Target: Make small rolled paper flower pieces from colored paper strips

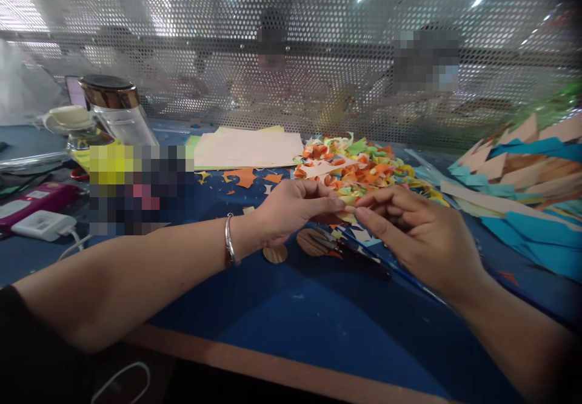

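Both hands meet in front of me over a blue table [291, 319], pinching a small pale-yellow piece of paper [348, 200] between them. My left hand [291, 210], with a silver bracelet on the wrist, holds it between thumb and fingers from the left. From the other side my right hand [418, 234] closes thumb and forefinger on it. Fingertips cover part of the paper, so its exact shape is unclear. Below the hands lie two round wood-grain discs [275, 254] and a dark-handled tool with slim metal tips [359, 258]. A long thin blue rod [416, 286] runs under my right hand.
Behind the hands rises a heap of coloured paper scraps [354, 164], beside stacked paper sheets [248, 148]. Folded blue and peach papers [522, 210] are piled at right. Bottles [122, 113], a white charger [43, 226] and a cable stand left. A perforated metal screen [318, 82] closes the back.
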A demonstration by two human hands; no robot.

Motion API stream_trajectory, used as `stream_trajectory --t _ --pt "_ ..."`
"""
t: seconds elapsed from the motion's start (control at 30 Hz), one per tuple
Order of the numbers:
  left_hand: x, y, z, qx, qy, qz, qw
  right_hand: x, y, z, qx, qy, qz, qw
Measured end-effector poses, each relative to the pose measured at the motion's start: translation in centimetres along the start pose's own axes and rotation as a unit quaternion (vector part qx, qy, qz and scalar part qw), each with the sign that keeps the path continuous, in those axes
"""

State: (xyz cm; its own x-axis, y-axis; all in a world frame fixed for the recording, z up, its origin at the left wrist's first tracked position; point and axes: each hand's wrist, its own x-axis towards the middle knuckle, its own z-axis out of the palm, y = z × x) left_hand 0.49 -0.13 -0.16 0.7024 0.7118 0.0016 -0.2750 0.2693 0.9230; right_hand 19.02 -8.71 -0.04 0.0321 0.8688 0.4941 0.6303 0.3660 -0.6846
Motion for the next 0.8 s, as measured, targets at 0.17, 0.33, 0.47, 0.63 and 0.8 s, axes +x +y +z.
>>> stream_trajectory --t 0.17,0.33,0.47,0.63,0.8 --pt "-0.08 0.05 0.04 0.015 -0.003 0.007 1.0 0.12 0.01 0.15 0.004 -0.006 0.009 1.0" --pt "-0.06 -0.02 0.0 0.047 -0.004 0.017 0.999 0.11 -0.11 0.22 -0.003 -0.008 0.011 1.0" --pt "-0.07 -0.14 0.03 0.062 -0.021 0.03 0.997 0.13 -0.16 0.19 -0.012 -0.012 -0.004 1.0" --pt "-0.37 -0.14 0.43 0.038 -0.017 0.032 0.999 0.25 -0.44 0.13 -0.016 -0.006 -0.019 1.0" --pt "-0.51 -0.41 0.51 0.009 -0.023 -0.016 1.0 0.17 -0.3 0.02 -0.018 -0.009 -0.028 0.999"
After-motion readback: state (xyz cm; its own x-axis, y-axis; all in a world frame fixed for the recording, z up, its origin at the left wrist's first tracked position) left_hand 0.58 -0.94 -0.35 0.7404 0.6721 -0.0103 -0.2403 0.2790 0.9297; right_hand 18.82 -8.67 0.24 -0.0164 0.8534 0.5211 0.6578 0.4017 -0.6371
